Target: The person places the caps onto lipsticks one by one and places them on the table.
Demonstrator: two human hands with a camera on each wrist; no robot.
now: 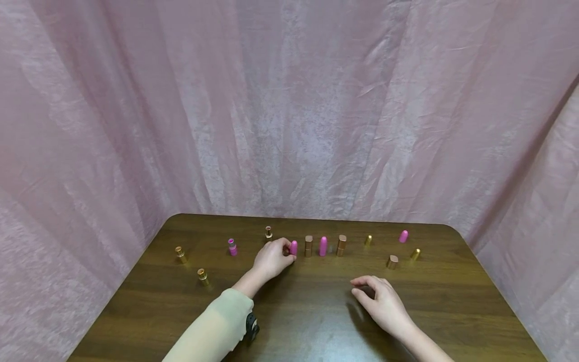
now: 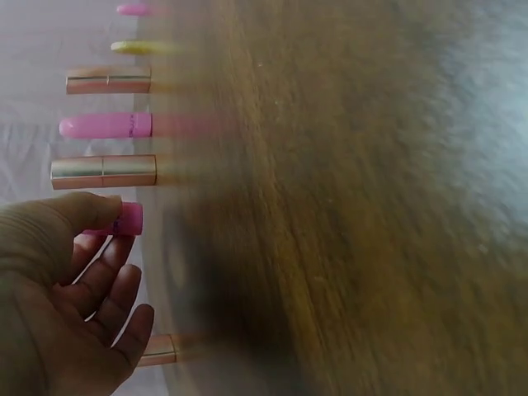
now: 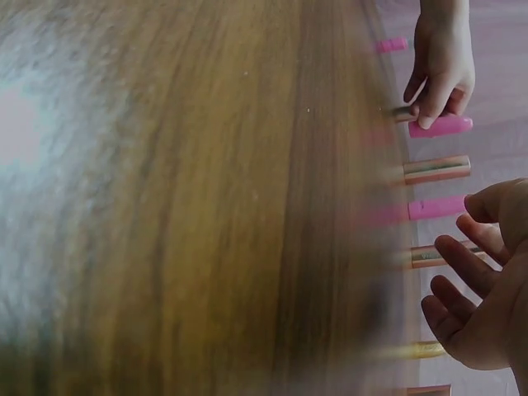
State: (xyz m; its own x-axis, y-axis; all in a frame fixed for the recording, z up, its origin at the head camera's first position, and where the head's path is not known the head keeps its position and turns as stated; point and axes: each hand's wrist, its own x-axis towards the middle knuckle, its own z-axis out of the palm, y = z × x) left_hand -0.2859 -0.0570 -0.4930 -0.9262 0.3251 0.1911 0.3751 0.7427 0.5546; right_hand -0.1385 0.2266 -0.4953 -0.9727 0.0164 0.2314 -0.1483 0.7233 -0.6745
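Observation:
My left hand (image 1: 272, 259) pinches a pink lipstick (image 1: 293, 248) between thumb and fingers, at the left end of a row of upright lipsticks. To its right, a rose-gold lipstick (image 1: 308, 246), another pink lipstick (image 1: 323, 246) and a second rose-gold lipstick (image 1: 341, 245) stand side by side. In the left wrist view, the thumb partly covers the held pink lipstick (image 2: 130, 219). My right hand (image 1: 382, 304) hovers over the table's right half, holding nothing, its fingers loosely bent with thumb and forefinger apart.
Capless lipstick bases stand on the left: two gold bases (image 1: 181, 254) (image 1: 202, 276), a pink base (image 1: 232, 247) and a rose-gold base (image 1: 269, 233). On the right are gold caps (image 1: 415, 254) (image 1: 368, 240), a pink cap (image 1: 403, 236) and a rose-gold cap (image 1: 392, 261). Pink curtains (image 1: 289, 110) surround the wooden table (image 1: 307, 322).

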